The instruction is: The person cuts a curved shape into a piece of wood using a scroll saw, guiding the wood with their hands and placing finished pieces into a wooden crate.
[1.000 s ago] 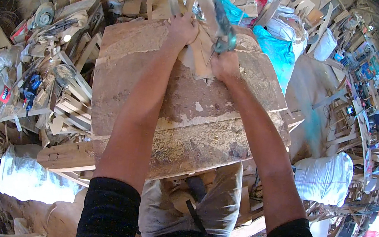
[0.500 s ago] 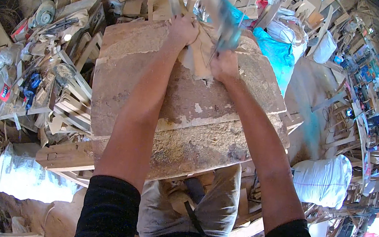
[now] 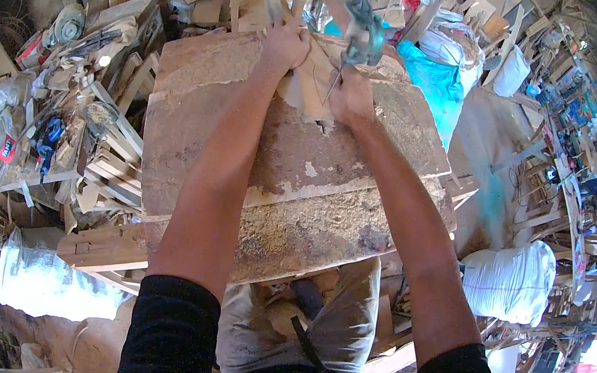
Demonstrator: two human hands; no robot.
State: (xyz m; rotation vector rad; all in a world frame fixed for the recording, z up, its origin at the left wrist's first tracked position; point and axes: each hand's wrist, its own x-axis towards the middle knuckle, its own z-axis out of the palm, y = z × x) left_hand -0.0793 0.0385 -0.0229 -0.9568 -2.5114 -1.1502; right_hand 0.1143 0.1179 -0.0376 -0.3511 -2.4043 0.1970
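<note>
A small flat wooden piece lies at the far end of a worn, dusty wooden workbench. My left hand presses on its upper left part. My right hand rests on its right side and grips a thin pointed tool against the wood. Just beyond the hands a wooden arm wrapped in greenish cord or metal reaches over the bench. The wooden piece is partly hidden by both hands.
Wood offcuts, slats and tools are heaped on the left. A blue plastic sheet and white sacks lie on the right. Sawdust covers the bench's near edge. My knees show below the bench.
Both hands stay on the wooden piece; the right hand has shifted slightly along it. Nothing else has visibly moved.
</note>
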